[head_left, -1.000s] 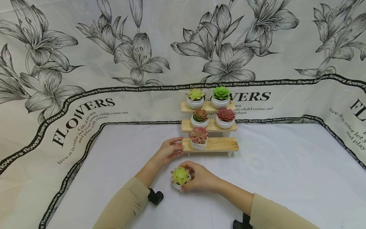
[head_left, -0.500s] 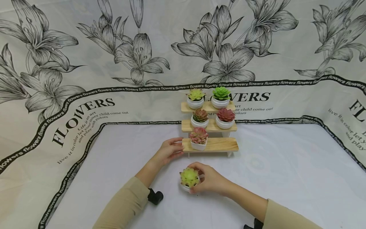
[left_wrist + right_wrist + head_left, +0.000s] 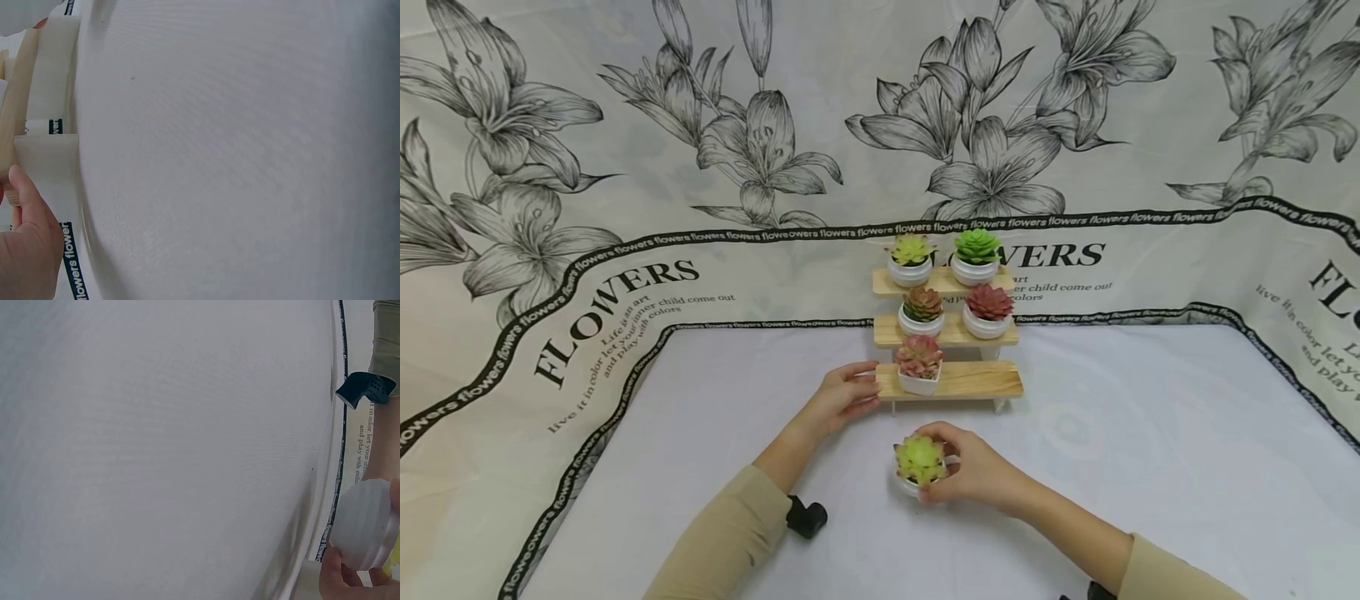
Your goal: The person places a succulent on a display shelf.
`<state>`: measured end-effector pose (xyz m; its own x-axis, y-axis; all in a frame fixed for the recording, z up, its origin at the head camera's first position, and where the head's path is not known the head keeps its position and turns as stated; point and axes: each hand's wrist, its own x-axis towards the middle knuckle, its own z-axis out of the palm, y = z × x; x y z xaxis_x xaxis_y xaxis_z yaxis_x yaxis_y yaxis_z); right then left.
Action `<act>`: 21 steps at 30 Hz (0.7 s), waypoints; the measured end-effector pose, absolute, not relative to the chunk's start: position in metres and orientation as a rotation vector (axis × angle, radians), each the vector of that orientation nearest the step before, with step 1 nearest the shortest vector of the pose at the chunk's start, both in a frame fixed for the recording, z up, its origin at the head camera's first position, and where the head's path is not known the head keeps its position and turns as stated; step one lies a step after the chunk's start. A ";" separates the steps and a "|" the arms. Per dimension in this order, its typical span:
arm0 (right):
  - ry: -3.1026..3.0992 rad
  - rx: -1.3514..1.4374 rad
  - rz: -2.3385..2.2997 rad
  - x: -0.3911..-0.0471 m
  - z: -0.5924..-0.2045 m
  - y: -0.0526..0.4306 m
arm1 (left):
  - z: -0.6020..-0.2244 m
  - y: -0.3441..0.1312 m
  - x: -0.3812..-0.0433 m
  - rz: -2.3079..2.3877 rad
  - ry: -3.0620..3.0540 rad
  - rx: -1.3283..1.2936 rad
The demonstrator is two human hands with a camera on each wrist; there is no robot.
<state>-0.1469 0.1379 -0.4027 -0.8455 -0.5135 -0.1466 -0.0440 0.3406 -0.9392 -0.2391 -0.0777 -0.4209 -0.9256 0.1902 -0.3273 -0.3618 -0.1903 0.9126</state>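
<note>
My right hand (image 3: 981,471) grips a potted succulent (image 3: 919,460) with yellow-green, pink-tipped leaves, in front of the wooden tiered stand (image 3: 981,379). Its white pot (image 3: 362,525) is held between thumb and fingers in the right wrist view. At the left end of the stand's lowest shelf, my left hand (image 3: 842,398) holds the board's edge; the left wrist view shows the thumb (image 3: 28,190) against the wood. On that shelf a pink succulent (image 3: 919,358) in a square white pot stands toward the left, with bare wood to its right.
The middle shelf bears a brownish succulent (image 3: 922,308) and a dark red one (image 3: 988,304). Up top stand a yellow-green succulent (image 3: 910,254) and a bright green one (image 3: 976,250). A white cloth (image 3: 1112,467) covers the table, and a flower-print cloth (image 3: 775,167) hangs behind.
My right hand has moved to the right with the potted succulent, from near the left forearm to below the lowest shelf. The left hand has stayed on the stand.
</note>
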 end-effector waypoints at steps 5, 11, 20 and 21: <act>2.193 -0.456 -1.538 -0.147 -0.400 0.147 | -0.422 -0.079 -0.239 2.174 1.734 -0.203; 2.219 -0.418 -1.555 -0.148 -0.397 0.157 | -0.423 -0.079 -0.239 2.179 1.724 -0.192; 2.276 -0.363 -1.571 -0.153 -0.390 0.170 | -0.423 -0.078 -0.239 2.187 1.706 -0.194; 2.283 -0.354 -1.573 -0.154 -0.389 0.171 | -0.423 -0.078 -0.239 2.186 1.708 -0.193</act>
<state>-0.1536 0.1714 -0.3887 -0.9095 -0.3917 -0.1392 -0.0095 0.3544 -0.9351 -0.2395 -0.0783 -0.4233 -0.9263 0.1950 -0.3224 -0.3600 -0.2058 0.9100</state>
